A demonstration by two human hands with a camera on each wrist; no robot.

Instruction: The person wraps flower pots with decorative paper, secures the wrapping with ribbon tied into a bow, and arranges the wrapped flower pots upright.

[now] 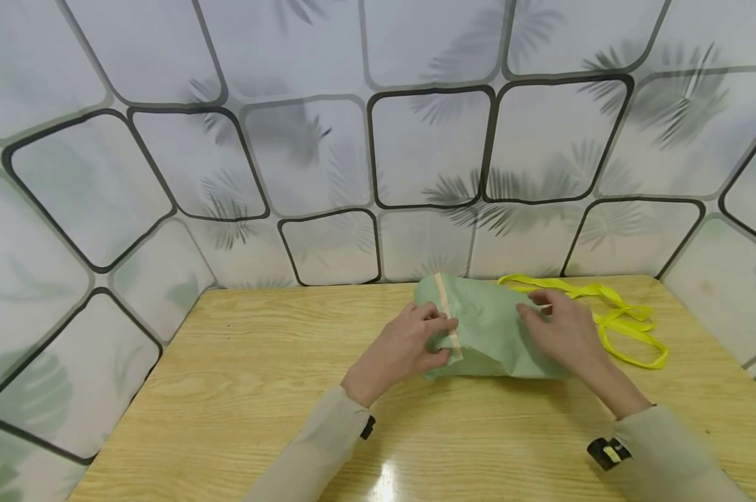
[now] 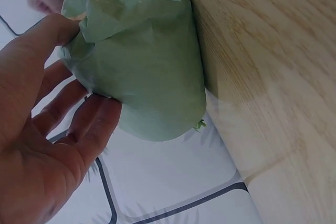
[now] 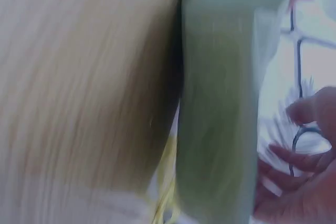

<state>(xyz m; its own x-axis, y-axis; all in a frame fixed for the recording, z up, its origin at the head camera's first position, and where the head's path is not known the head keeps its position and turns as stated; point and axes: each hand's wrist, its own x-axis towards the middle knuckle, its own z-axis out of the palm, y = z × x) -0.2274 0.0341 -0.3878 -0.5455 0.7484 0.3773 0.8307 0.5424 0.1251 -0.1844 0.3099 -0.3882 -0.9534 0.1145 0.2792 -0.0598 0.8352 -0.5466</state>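
A pale green bag-like package (image 1: 491, 317), bulky as though filled, lies on its side near the back of the table. A peach strip (image 1: 444, 300) runs along the folded flap at its left end. My left hand (image 1: 406, 343) holds that end, with thumb and fingertips on the flap (image 2: 121, 19) and the side, as the left wrist view shows. Over the right part of the package is my right hand (image 1: 563, 331), its fingers loosely bent and holding nothing. In the right wrist view the hand (image 3: 307, 174) is beside the package; contact is unclear. What is inside is hidden.
A yellow ribbon-like strap (image 1: 623, 317) lies in loops at the back right, partly behind the package and right hand. The wood-grain table (image 1: 277, 362) meets a patterned cloth wall (image 1: 428, 153) at the back and sides.
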